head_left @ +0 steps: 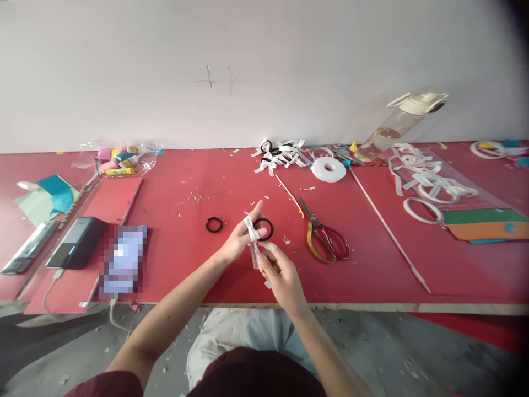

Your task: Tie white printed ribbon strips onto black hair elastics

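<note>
In the head view, my left hand [238,240] holds a white printed ribbon [255,255] that loops over its fingers, with thumb and forefinger pointing to the right. A black hair tie [271,229] sits at those fingers, apparently with the ribbon around it. My right hand [285,275] pinches the ribbon near its hanging tail, just below the hair tie. A second black hair tie [214,224] lies flat on the red table [173,253], left of my hands. Scissors [320,231] with yellow and red handles lie to the right.
Behind my hands are a pile of ribbon-tied bands [283,153] and a white ribbon roll [328,170]. A tilted water bottle [394,127] leans on the wall. Loose white ribbon [430,179] lies right. A phone [124,260] and power bank [76,242] with cables lie left.
</note>
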A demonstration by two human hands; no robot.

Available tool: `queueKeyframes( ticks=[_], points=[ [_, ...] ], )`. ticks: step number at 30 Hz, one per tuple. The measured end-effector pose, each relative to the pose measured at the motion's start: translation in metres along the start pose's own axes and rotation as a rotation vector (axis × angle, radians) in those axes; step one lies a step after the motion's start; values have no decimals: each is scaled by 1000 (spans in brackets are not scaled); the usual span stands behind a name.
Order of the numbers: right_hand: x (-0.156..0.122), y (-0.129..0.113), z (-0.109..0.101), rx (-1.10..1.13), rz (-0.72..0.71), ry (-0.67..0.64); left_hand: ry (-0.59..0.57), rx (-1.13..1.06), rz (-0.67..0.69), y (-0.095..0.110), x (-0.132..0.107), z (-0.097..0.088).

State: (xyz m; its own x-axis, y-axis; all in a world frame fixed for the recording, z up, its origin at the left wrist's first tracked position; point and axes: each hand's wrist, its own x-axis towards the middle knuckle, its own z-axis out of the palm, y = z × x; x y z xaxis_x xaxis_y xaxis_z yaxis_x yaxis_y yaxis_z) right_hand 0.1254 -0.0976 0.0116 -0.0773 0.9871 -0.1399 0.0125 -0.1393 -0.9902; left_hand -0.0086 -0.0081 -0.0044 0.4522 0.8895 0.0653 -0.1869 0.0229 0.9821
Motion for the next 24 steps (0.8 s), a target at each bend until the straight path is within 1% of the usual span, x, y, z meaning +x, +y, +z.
queueKeyframes(
  ticks=[3, 4, 7, 10, 12, 14, 19, 23, 24],
  points=[
    [1, 9, 8, -93, -103, 48, 114, -101, -43, -6, -1, 1],
    [2, 13, 9, -139, -151, 62, 131, -113, -53, -7, -1, 1],
    [9, 25, 8, -336, -303, 103, 145, -140, -69, -7, -2, 2],
    [15, 28, 5, -507, -371, 110, 156, -178, -65, -7, -1, 3],
    [17, 26, 5, -530, -365, 95, 161, -158, -53, -5, 0, 3],
    [15, 24, 7, -479, -327, 95, 126, -66, -37, -3, 1, 3],
    [9, 19, 15, -214, -168, 127, 15, 206, 45, 4, 0, 4],
    [10, 10, 18, -15, -67, 135, -77, 238, 7, 5, -4, 3],
    [10, 7, 19, 30, -34, 132, -87, 252, 22, 4, -4, 2]
  ],
)
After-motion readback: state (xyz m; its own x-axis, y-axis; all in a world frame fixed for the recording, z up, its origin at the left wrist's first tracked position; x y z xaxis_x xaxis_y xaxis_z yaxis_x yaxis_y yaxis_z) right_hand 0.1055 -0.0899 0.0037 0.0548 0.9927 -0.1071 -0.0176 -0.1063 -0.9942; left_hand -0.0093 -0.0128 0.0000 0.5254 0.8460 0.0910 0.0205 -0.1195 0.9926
